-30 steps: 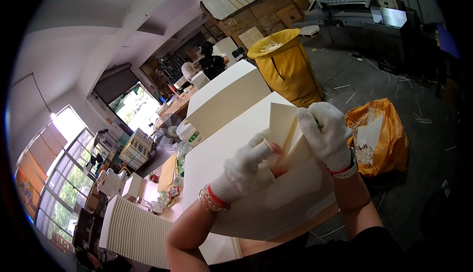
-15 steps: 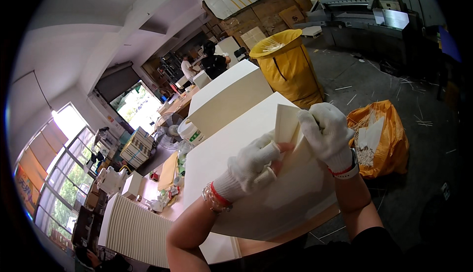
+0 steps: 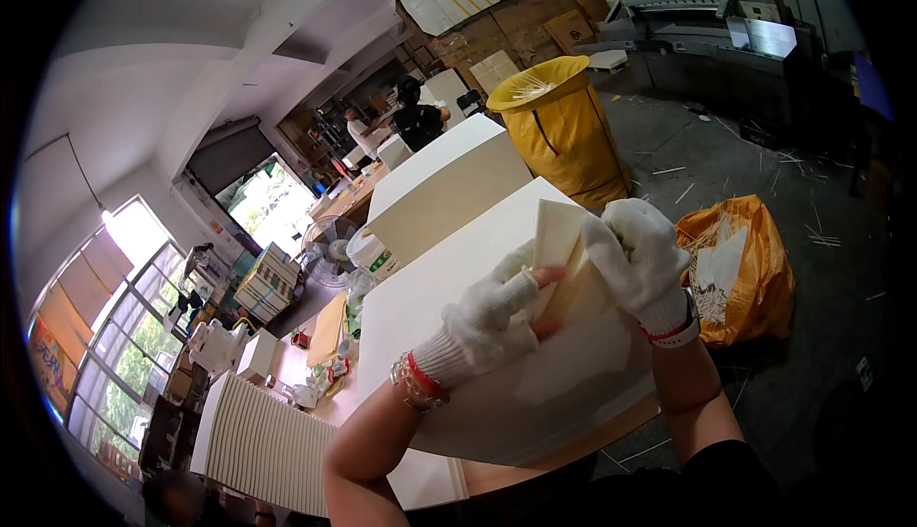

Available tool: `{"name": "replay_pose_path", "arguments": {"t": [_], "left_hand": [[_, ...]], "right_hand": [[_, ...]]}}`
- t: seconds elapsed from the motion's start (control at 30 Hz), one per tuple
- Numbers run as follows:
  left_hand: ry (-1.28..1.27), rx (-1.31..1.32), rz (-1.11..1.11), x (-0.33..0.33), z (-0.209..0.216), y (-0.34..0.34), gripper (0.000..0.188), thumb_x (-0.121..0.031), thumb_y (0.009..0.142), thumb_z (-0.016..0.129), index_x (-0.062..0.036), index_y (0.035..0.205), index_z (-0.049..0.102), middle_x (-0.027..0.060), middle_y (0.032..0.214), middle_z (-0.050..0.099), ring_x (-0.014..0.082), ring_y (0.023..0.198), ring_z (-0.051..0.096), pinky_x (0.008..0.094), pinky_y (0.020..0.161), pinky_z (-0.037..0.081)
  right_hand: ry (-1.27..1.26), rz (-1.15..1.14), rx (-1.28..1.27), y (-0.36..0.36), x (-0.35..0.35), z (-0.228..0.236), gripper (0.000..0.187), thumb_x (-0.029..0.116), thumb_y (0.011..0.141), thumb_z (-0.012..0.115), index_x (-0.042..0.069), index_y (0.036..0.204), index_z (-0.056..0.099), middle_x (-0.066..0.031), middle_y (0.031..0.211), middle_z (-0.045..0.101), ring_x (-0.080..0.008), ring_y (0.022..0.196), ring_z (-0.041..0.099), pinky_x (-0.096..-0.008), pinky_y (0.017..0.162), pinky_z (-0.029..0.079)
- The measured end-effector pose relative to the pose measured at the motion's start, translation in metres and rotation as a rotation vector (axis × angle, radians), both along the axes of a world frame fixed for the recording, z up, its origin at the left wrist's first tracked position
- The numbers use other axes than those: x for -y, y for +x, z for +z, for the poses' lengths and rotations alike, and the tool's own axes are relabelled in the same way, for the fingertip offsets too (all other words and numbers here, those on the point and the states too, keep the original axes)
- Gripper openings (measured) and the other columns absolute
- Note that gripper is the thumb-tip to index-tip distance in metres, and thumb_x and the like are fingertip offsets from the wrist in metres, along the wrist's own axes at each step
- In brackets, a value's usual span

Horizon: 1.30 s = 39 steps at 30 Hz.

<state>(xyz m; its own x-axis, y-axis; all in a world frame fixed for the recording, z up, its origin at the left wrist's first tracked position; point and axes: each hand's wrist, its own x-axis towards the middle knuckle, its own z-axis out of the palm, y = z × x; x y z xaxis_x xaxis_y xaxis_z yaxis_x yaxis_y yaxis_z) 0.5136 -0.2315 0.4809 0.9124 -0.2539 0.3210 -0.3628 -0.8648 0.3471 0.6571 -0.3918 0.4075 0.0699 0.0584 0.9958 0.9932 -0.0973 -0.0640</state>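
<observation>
A thick stack of large white sheets (image 3: 449, 307) lies before me, with a narrow cream flap (image 3: 557, 226) raised at its right corner. My left hand (image 3: 487, 312), in a white glove with thumb and forefinger tips bare, is at this flap. Its forefinger lies across the flap's lower part and the thumb is lower down, slightly blurred; the other fingers are curled. On the flap's right side, my right hand (image 3: 638, 255), in a white glove, is closed with its fingers bent inward. What those fingers grip, if anything, is hidden.
Another white stack (image 3: 449, 183) stands behind, and layered white sheets (image 3: 258, 446) lie lower left. A yellow bin bag (image 3: 559, 130) and an orange bag (image 3: 750, 283) of offcuts stand on the right. Beyond the table are a fan (image 3: 330, 248), two people at work and a large machine (image 3: 707, 30).
The left thumb and forefinger have shifted slightly right and moved further apart. My right hand stays nearly in place. A person's head has come further into view at the lower left.
</observation>
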Motion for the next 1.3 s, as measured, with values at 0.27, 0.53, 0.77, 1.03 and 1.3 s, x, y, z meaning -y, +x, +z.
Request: {"name": "replay_pose_path", "arguments": {"t": [0.27, 0.53, 0.77, 1.03, 1.3], "left_hand": [[0.047, -0.089, -0.037, -0.005, 0.002, 0.003, 0.047, -0.007, 0.075, 0.08, -0.0089, 0.12, 0.064, 0.0118, 0.122, 0.058, 0.0269, 0.112, 0.058, 0.0349, 0.094, 0.046], [0.046, 0.11, -0.057, -0.007, -0.006, 0.003, 0.043, -0.005, 0.075, 0.076, -0.0096, 0.116, 0.064, 0.0131, 0.116, 0.061, 0.0307, 0.1, 0.061, 0.038, 0.083, 0.05], [0.076, -0.115, -0.046, -0.008, 0.003, 0.005, 0.036, -0.006, 0.084, 0.071, -0.0071, 0.119, 0.064, 0.013, 0.117, 0.06, 0.0287, 0.108, 0.059, 0.0341, 0.092, 0.046], [0.017, 0.14, -0.123, -0.009, -0.009, 0.009, 0.046, -0.01, 0.077, 0.079, -0.0108, 0.12, 0.062, 0.0141, 0.114, 0.06, 0.0301, 0.101, 0.062, 0.038, 0.083, 0.051], [0.145, -0.06, -0.028, -0.008, 0.002, 0.003, 0.048, -0.008, 0.076, 0.079, -0.0094, 0.12, 0.061, 0.0163, 0.133, 0.053, 0.0347, 0.113, 0.058, 0.0377, 0.091, 0.05]], "right_hand": [[-0.043, 0.02, -0.071, -0.003, 0.003, 0.002, 0.024, 0.001, 0.076, 0.071, -0.003, 0.099, 0.065, -0.0103, 0.074, 0.054, -0.025, 0.064, 0.057, -0.0351, 0.057, 0.047], [0.005, 0.035, -0.032, -0.005, 0.001, 0.003, 0.028, 0.002, 0.075, 0.072, -0.001, 0.102, 0.065, -0.0099, 0.075, 0.053, -0.0251, 0.065, 0.057, -0.0348, 0.056, 0.046], [-0.062, 0.025, -0.094, -0.005, 0.003, 0.005, 0.019, 0.001, 0.08, 0.068, -0.003, 0.099, 0.065, -0.0109, 0.073, 0.052, -0.0249, 0.065, 0.055, -0.0361, 0.056, 0.045], [-0.014, 0.041, -0.115, -0.006, 0.002, 0.001, 0.023, 0.002, 0.078, 0.069, -0.001, 0.101, 0.066, -0.0094, 0.076, 0.054, -0.0238, 0.065, 0.056, -0.0356, 0.056, 0.046], [-0.034, 0.061, -0.166, -0.007, 0.001, 0.003, 0.025, 0.001, 0.078, 0.069, -0.001, 0.103, 0.066, -0.0104, 0.075, 0.053, -0.0244, 0.064, 0.056, -0.0357, 0.056, 0.047]]}}
